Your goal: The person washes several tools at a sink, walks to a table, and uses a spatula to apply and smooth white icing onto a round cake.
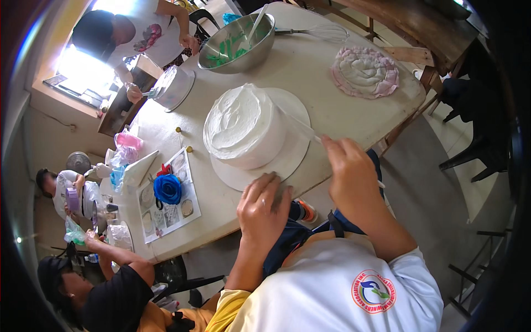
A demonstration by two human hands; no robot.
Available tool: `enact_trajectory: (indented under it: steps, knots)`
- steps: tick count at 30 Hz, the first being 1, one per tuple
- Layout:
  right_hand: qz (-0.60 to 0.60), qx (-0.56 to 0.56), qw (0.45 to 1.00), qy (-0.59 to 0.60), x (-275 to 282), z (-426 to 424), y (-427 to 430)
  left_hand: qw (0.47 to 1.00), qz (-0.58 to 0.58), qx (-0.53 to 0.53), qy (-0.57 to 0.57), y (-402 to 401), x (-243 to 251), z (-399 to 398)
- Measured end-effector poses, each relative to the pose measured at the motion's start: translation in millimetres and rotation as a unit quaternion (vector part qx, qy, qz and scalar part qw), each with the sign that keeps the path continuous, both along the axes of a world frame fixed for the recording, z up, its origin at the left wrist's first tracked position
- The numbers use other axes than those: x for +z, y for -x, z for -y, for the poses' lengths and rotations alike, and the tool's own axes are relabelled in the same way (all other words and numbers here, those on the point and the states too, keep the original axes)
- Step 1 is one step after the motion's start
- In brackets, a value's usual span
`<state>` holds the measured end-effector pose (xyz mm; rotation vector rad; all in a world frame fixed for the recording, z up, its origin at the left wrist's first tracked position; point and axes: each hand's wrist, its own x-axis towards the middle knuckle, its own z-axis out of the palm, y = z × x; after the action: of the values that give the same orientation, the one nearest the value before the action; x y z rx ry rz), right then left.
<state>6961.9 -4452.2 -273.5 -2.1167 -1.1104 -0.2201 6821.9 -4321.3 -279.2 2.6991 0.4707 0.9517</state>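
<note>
A round cake covered in white icing stands on a round white cake board right before me. Its top icing is swirled and uneven, while the side looks smoother. My right hand grips the handle of an icing spatula. The pale blade runs along the cake's right side, close to the icing; whether it touches cannot be made out. My left hand holds the near rim of the board, with its fingertips on the edge and the thumb to the right.
Beyond the cake stand a steel bowl with green icing, a whisk and a crumpled cloth. Left lie a printed sheet and a blue rose. A person works on another cake; another person sits left.
</note>
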Motion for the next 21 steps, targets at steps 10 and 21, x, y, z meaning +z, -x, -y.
enact_trajectory:
  steps: [10, 21]
  knots:
    - [0.053, -0.013, 0.998, -0.038, 8, -59, -42, 0.999, 0.001, 0.032, 0.008, 26, 4, -20]
    - [0.167, 0.018, 0.983, -0.067, 46, -46, -83, 0.999, 0.026, 0.029, 0.014, 33, -4, -27]
